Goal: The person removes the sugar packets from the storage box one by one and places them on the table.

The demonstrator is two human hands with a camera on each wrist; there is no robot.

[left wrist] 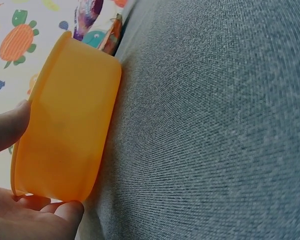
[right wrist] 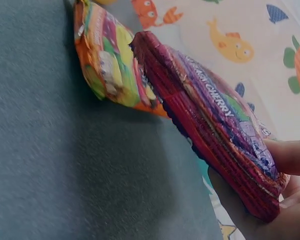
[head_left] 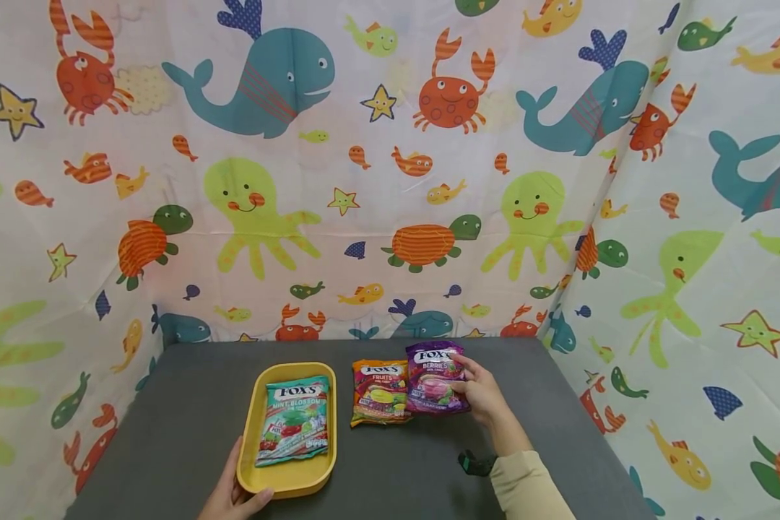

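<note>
My right hand [head_left: 483, 393] grips a purple Fox's Berries candy bag [head_left: 432, 379] by its right side. In the right wrist view the purple bag [right wrist: 215, 125] is tilted and off the table, thumb and fingers on either side. Just left of it, an orange Fox's Fruits candy bag [head_left: 380, 393] is partly overlapped in the head view. A yellow tray [head_left: 299, 484] stands to the left, with a green Fox's Mint Blossom candy bag [head_left: 294, 419] inside. My left hand [head_left: 232, 491] holds the tray at its near left corner; in the left wrist view the thumb touches the wall and the fingers curl below the tray [left wrist: 70, 120].
A dark grey table [head_left: 396, 469] lies under everything. Around its back and sides hangs a white curtain [head_left: 377, 195] printed with sea animals. A black strap [head_left: 476, 464] shows at my right wrist, beside a beige sleeve [head_left: 529, 484].
</note>
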